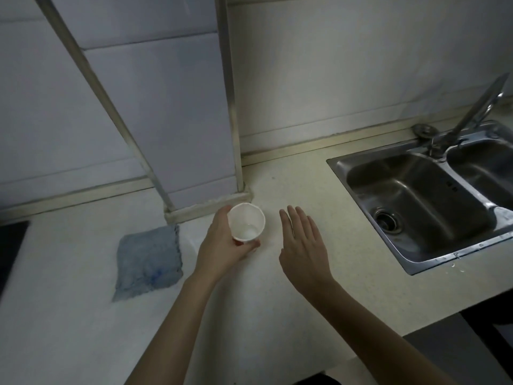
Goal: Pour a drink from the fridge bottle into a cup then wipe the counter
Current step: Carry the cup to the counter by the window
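A white paper cup (pixel 248 222) stands upright near the wall corner on the pale counter (pixel 319 207). My left hand (pixel 222 245) is wrapped around the cup's left side and base. The cup looks empty inside. My right hand (pixel 302 245) hovers flat over the counter just right of the cup, fingers straight and slightly apart, holding nothing. A blue-grey cloth (pixel 148 262) lies flat on the counter to the left of my left arm. No bottle is in view.
A steel double sink (pixel 416 201) with a faucet (pixel 472 112) fills the right side. A tiled wall column (pixel 194 134) juts out behind the cup. A dark surface (pixel 11 245) shows at the far left edge. The counter's front edge drops off at lower right.
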Motion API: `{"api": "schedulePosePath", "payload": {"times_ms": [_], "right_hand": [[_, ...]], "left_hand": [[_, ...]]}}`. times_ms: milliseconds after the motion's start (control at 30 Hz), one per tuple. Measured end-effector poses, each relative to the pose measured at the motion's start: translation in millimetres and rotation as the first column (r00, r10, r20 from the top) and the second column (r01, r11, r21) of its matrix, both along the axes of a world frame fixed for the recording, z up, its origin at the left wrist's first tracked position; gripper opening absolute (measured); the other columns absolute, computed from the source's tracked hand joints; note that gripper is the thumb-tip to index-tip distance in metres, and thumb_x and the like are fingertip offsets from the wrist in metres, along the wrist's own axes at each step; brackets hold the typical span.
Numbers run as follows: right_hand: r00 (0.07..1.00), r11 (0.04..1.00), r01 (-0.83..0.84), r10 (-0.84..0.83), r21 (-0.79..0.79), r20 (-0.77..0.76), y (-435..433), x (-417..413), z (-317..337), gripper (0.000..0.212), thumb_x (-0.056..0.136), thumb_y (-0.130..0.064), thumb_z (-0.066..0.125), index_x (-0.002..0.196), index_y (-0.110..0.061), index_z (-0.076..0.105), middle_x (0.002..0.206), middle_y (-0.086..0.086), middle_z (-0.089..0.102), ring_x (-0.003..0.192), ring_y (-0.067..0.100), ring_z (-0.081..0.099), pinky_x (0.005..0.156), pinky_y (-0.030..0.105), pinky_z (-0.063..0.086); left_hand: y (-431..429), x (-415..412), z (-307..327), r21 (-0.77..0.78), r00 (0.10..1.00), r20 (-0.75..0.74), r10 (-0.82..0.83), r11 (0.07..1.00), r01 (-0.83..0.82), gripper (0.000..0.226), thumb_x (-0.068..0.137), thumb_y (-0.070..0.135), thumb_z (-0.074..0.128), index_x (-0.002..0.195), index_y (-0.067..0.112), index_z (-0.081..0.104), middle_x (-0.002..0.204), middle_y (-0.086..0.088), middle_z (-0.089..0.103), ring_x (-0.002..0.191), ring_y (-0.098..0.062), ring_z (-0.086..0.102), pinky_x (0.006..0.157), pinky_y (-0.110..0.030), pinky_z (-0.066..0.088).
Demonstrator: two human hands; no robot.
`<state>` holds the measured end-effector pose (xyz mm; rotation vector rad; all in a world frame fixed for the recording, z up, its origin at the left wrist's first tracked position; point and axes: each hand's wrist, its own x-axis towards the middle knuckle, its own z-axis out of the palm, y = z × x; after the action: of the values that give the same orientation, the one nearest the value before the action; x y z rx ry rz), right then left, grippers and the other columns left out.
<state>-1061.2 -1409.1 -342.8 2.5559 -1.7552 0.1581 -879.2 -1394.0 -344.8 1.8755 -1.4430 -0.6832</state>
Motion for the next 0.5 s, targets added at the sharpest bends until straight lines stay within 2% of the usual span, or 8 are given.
{"api": "schedulePosePath", "payload": {"times_ms": [67,133,200,267,300,367,433,500], "right_hand": [[1.000,1.000,-0.003,0.003,0.005,0.014,-3,0,-1,0.068,0.089,-0.018,0.053,0.150,-0.009,0.023,0.157,0.014,0.022,0.146,0.031,0.015,0.118,0.043,0.007],[1.000,1.000,0.000,0.000,0.005,0.027,-5,0,-1,0.069,0.088,-0.018,0.055,0.150,-0.010,0.023,0.157,0.014,0.023,0.146,0.031,0.016,0.117,0.043,0.007],[1.000,1.000,0.003,-0.003,0.016,0.018,-7,0,-2,0.071,0.090,-0.019,0.054,0.151,-0.012,0.019,0.158,0.013,0.019,0.147,0.030,0.013,0.116,0.042,0.002],[1.000,0.999,0.004,-0.005,0.034,0.017,-7,0,-2,0.073,0.090,-0.020,0.053,0.152,-0.014,0.014,0.160,0.012,0.014,0.148,0.029,0.008,0.115,0.040,-0.002],[1.000,0.999,0.006,-0.007,0.039,0.021,-7,-1,-1,0.074,0.091,-0.021,0.052,0.152,-0.015,0.012,0.160,0.011,0.012,0.148,0.029,0.006,0.115,0.040,-0.004],[0.999,0.998,0.011,-0.013,0.055,0.041,-7,-2,1,0.074,0.091,-0.021,0.051,0.152,-0.016,0.010,0.161,0.009,0.009,0.148,0.027,0.004,0.115,0.039,-0.005],[0.994,0.996,0.028,-0.036,0.083,0.101,-8,-4,5,0.074,0.091,-0.025,0.055,0.152,-0.019,0.012,0.161,0.007,0.013,0.148,0.025,0.007,0.119,0.040,0.001],[0.969,0.989,0.056,-0.087,0.134,0.233,-10,-6,14,0.074,0.089,-0.028,0.062,0.149,-0.021,0.019,0.158,0.003,0.022,0.146,0.023,0.019,0.120,0.039,0.018]], "left_hand": [[-2,-1,0,0.022,0.999,-0.042,-0.007,1.000,0.008,0.089,0.057,0.056,0.086,0.124,0.047,0.028,0.122,0.020,0.046,0.107,-0.008,0.048,0.074,-0.020,0.045],[-4,-2,0,0.046,0.995,-0.102,0.000,0.999,0.005,0.087,0.056,0.052,0.088,0.118,0.049,0.027,0.120,0.017,0.047,0.100,-0.005,0.048,0.054,-0.005,0.043],[-4,-2,0,0.064,0.990,-0.140,0.019,0.998,-0.010,0.086,0.055,0.049,0.090,0.114,0.048,0.028,0.119,0.014,0.048,0.096,-0.005,0.050,0.049,0.000,0.041],[-3,-2,1,0.072,0.990,-0.140,0.029,0.997,-0.019,0.084,0.055,0.049,0.090,0.112,0.047,0.028,0.118,0.014,0.049,0.094,-0.003,0.053,0.051,-0.006,0.046],[-3,-2,2,0.076,0.991,-0.126,0.036,0.997,-0.026,0.084,0.055,0.050,0.090,0.113,0.045,0.029,0.118,0.014,0.050,0.096,-0.004,0.054,0.061,-0.012,0.050],[-3,-3,4,0.092,0.994,-0.098,0.056,0.995,-0.047,0.085,0.053,0.053,0.089,0.115,0.041,0.032,0.117,0.013,0.052,0.103,-0.014,0.055,0.080,-0.036,0.055],[-3,-5,9,0.107,0.994,-0.093,0.064,0.993,-0.054,0.085,0.052,0.054,0.089,0.115,0.039,0.033,0.117,0.013,0.053,0.107,-0.018,0.055,0.088,-0.046,0.054],[-3,-8,18,0.107,0.993,-0.104,0.061,0.993,-0.050,0.087,0.051,0.055,0.089,0.116,0.038,0.034,0.117,0.012,0.053,0.107,-0.018,0.055,0.089,-0.047,0.054]]}}
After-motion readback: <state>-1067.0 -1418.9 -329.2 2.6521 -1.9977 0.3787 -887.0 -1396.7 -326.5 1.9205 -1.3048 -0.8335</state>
